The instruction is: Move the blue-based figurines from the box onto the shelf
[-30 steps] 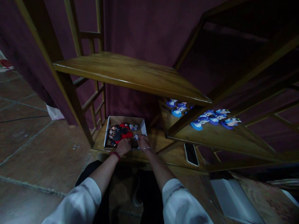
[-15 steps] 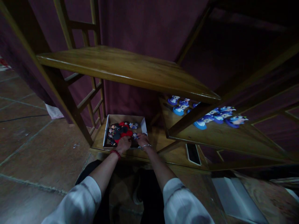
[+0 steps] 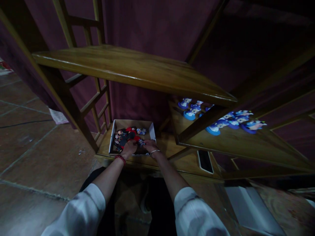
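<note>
An open cardboard box (image 3: 135, 123) sits on the low wooden shelf, with several small figurines (image 3: 123, 133) in red, black and white lying inside. My left hand (image 3: 129, 148), with a red bead bracelet at the wrist, reaches over the box's front wall; its fingers are curled in among the red and black pieces, and their tips are hidden. Just right of it, my right hand (image 3: 150, 146), wearing a silver bracelet, pinches a small blue-and-white figurine (image 3: 141, 142). Further back in the box lie white-and-blue figurines (image 3: 141, 131).
A wooden shelf board (image 3: 133, 67) juts out above the box. On the right-hand shelf stand several blue-and-white figurines (image 3: 219, 124) on round bases. A phone-like dark slab (image 3: 205, 161) rests on the low shelf. A pale flat sheet or box (image 3: 248, 203) lies at lower right.
My hands stay in the box, with small finger movements. The little blue-and-white figurine by my right fingertips has shifted slightly. The view has moved a little.
</note>
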Motion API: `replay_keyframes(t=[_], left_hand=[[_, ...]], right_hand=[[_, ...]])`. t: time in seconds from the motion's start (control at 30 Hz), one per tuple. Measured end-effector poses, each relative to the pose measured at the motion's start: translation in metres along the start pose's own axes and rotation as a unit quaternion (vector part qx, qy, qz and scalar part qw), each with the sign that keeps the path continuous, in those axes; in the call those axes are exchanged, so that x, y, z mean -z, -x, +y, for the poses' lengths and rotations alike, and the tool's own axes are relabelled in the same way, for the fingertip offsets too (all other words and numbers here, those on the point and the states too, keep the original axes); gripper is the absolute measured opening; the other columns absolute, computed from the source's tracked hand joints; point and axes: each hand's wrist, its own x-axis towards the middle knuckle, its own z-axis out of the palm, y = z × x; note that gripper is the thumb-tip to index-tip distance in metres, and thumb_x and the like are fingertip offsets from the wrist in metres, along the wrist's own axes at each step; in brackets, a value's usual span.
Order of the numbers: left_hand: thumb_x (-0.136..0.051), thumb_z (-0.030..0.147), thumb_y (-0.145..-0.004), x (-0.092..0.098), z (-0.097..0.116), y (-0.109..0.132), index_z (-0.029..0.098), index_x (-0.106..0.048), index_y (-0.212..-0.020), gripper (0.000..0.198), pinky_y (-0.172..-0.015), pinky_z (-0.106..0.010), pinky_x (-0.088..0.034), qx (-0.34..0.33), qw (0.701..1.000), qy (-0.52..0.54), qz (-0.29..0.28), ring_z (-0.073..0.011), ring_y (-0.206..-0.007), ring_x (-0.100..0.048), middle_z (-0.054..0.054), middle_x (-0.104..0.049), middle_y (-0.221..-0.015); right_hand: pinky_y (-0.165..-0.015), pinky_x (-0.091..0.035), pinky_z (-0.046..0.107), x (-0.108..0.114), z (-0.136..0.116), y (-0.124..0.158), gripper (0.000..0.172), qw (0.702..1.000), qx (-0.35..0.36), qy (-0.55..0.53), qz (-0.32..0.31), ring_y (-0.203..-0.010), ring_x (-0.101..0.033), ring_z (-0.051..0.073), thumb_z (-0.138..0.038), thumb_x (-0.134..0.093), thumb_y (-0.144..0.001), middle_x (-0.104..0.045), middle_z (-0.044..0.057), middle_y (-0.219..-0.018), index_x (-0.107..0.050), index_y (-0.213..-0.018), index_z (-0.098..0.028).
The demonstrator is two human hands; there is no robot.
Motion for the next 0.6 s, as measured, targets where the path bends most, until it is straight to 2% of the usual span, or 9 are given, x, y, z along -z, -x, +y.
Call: replay_keyframes(t=[0.1,0.2,0.3,0.47,0.6], left_hand=[[-0.046,0.017,-0.075,-0.001,0.0,0.0,0.015,-0.058,-0.096,0.024,-0.07,-0.02,-0.045,0.018,0.996,0.083,0.007,-0.0131,-0.081,-0.059,-0.005,-0.063,-0.09],[-0.048,0.02,-0.076,-0.001,0.003,0.001,0.014,-0.053,-0.103,0.028,-0.061,-0.017,-0.046,0.039,0.98,0.197,0.008,-0.0108,-0.077,-0.059,-0.006,-0.062,-0.093],[-0.049,0.019,-0.076,0.001,0.007,0.002,0.013,-0.053,-0.103,0.027,-0.057,-0.014,-0.046,0.053,0.965,0.256,0.003,-0.0095,-0.073,-0.059,-0.005,-0.062,-0.09],[-0.049,0.017,-0.075,0.004,0.0,-0.004,0.014,-0.057,-0.096,0.023,-0.055,-0.015,-0.047,0.054,0.966,0.249,0.041,-0.0082,-0.065,-0.058,-0.003,-0.063,-0.083],[-0.051,0.019,-0.075,0.011,-0.011,-0.009,0.015,-0.056,-0.103,0.028,-0.057,-0.017,-0.047,0.068,0.975,0.199,0.071,-0.0085,-0.063,-0.058,-0.002,-0.064,-0.079]], right_hand=[[-0.05,-0.045,0.021,0.001,-0.004,0.002,0.021,0.999,-0.017,-0.036,-0.031,-0.054,-0.056,0.012,-0.015,-0.061,-0.05,-0.061,-0.001,-0.057,-0.063,-0.071,-0.014],[-0.052,-0.047,0.021,0.0,-0.009,0.004,0.022,0.996,-0.008,-0.07,-0.051,-0.057,-0.058,0.012,-0.016,-0.061,-0.052,-0.063,-0.001,-0.061,-0.063,-0.073,-0.015],[-0.055,-0.048,0.021,-0.001,-0.015,0.008,0.022,0.99,-0.001,-0.113,-0.088,-0.059,-0.059,0.012,-0.012,-0.06,-0.052,-0.063,-0.001,-0.064,-0.062,-0.073,-0.015],[-0.059,-0.049,0.023,-0.006,-0.023,0.009,0.021,0.978,0.002,-0.153,-0.139,-0.064,-0.06,0.012,-0.015,-0.061,-0.057,-0.065,0.001,-0.073,-0.061,-0.078,-0.015],[-0.058,-0.049,0.023,-0.004,-0.021,0.002,0.016,0.978,-0.015,-0.158,-0.133,-0.06,-0.059,0.01,-0.016,-0.059,-0.062,-0.064,0.001,-0.071,-0.059,-0.077,-0.015]])
